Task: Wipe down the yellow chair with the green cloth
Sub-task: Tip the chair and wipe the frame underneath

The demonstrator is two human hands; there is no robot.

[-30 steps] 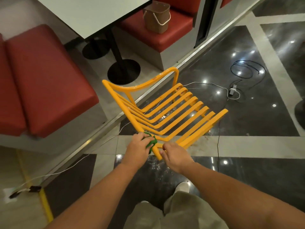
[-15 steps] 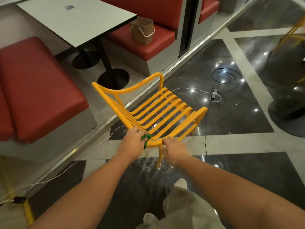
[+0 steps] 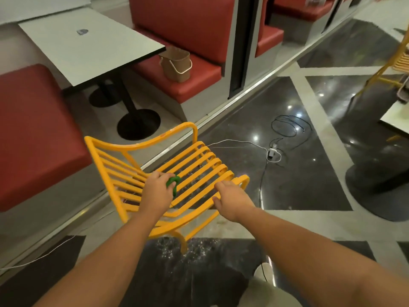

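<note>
The yellow slatted chair (image 3: pixel 190 165) stands upright on the floor in front of me, its backrest to the left. My left hand (image 3: pixel 156 192) grips the bunched green cloth (image 3: pixel 173 182) and holds it on the seat slats near the backrest. Only a small part of the cloth shows past my fingers. My right hand (image 3: pixel 232 199) rests on the front right part of the seat with fingers loosely spread, holding nothing.
Red bench seats (image 3: pixel 33 134) flank a grey table (image 3: pixel 88 43) on a black pedestal base (image 3: pixel 138 124) at the left. A tan bucket (image 3: pixel 176 64) sits on the far bench. Cables and a charger (image 3: pixel 273 151) lie on the dark floor. Another table base (image 3: pixel 380 185) stands at right.
The chair has come down from a tilt to stand upright. My left hand with the cloth moved from the seat's near corner onto the slats. My right hand let go of the frame.
</note>
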